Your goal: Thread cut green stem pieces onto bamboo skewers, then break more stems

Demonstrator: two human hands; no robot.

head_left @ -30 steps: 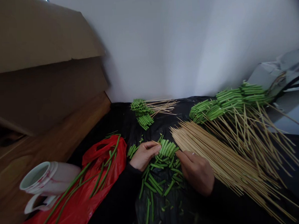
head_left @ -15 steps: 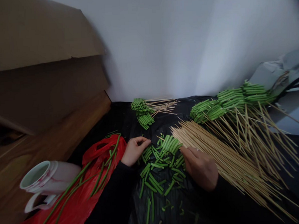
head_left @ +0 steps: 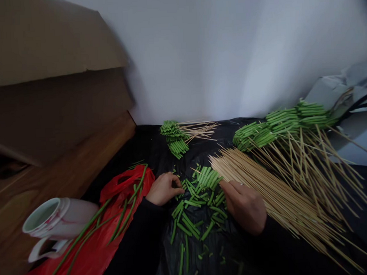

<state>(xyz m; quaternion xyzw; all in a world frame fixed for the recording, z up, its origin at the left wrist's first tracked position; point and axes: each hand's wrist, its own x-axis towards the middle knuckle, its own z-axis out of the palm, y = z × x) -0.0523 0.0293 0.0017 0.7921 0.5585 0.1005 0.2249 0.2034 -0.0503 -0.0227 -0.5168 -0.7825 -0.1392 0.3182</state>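
Note:
My right hand (head_left: 245,204) is closed on the end of a wooden skewer that carries a row of short green stem pieces (head_left: 207,178). The skewer's bare tip sticks out to the upper left of the row. To its left, my left hand (head_left: 165,188) has thumb and fingertips curled together at the edge of the loose cut green pieces (head_left: 189,225); whatever lies between those fingertips is too small to make out. Beside my right hand lies a big bundle of bare skewers (head_left: 275,186).
Filled skewers lie in a small pile (head_left: 176,140) near the wall and a larger pile (head_left: 281,124) at the right. A red plastic bag (head_left: 100,252) with long green stems and a white mug (head_left: 64,217) are at the left, below a cardboard box (head_left: 52,41).
My left hand has moved slightly down, and its fingers have curled down toward the loose pieces. My right hand and the skewer have barely moved.

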